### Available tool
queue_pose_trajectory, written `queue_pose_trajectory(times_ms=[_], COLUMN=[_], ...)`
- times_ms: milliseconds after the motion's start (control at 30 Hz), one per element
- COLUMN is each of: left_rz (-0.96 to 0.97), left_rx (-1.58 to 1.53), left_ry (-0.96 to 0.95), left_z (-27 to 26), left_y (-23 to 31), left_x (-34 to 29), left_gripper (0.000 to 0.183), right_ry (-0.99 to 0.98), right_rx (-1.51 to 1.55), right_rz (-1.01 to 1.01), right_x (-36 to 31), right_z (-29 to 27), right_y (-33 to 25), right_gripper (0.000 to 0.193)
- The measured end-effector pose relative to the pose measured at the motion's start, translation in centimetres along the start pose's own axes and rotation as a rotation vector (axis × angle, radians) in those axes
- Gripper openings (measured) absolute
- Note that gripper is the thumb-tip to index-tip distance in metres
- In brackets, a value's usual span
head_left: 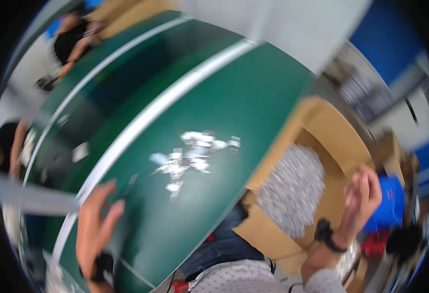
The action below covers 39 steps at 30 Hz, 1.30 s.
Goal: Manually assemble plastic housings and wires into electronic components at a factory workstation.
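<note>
Green counter (258, 93), left of the box (332, 141), holds white bits (197, 139) pointing many ways, strewn in a slant toward the box. Left hand (95, 219), far left of the box, has spread fingers. Right hand (361, 196), by the box's right edge, has curled fingers; can't tell if pinching.

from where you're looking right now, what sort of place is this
Probably a packing or sorting workshop: small whitish pieces lie scattered on a long green work surface, an open cardboard box beside it holds a heap of greyish-white pieces, and another person shows at upper left.
</note>
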<state>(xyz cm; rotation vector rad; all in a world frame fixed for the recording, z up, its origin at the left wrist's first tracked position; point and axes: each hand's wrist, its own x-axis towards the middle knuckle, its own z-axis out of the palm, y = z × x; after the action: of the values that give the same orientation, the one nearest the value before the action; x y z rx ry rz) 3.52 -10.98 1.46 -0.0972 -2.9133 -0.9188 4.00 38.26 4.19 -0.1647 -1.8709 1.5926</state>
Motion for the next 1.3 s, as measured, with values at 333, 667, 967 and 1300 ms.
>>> queue_pose_trajectory(times_ms=[333,667,967,1300], left_rz=[0.019,-0.099,-0.187,-0.05], left_rx=[-0.109,0.015,0.034,-0.119], left_ry=[-0.569,-0.56,-0.562,-0.486], left_z=[4.6,5.6,5.9,5.0], left_y=[6.3,6.9,7.4,8.0], left_x=[-3.7,-2.1,-1.1,-2.2], left_gripper=[0.018,0.016,0.017,0.017], right_ry=[-0.273,-0.167,-0.425,-0.198], right_rx=[-0.761,-1.106,-1.311,0.301], right_rz=[0.533,0.167,0.151,0.781], right_x=[3.7,0.3,1.1,2.5], right_z=[-6.4,2.3,1.1,-0.6], right_y=[33.5,43.2,44.9,21.2], right_gripper=[0.016,0.011,0.017,0.018])
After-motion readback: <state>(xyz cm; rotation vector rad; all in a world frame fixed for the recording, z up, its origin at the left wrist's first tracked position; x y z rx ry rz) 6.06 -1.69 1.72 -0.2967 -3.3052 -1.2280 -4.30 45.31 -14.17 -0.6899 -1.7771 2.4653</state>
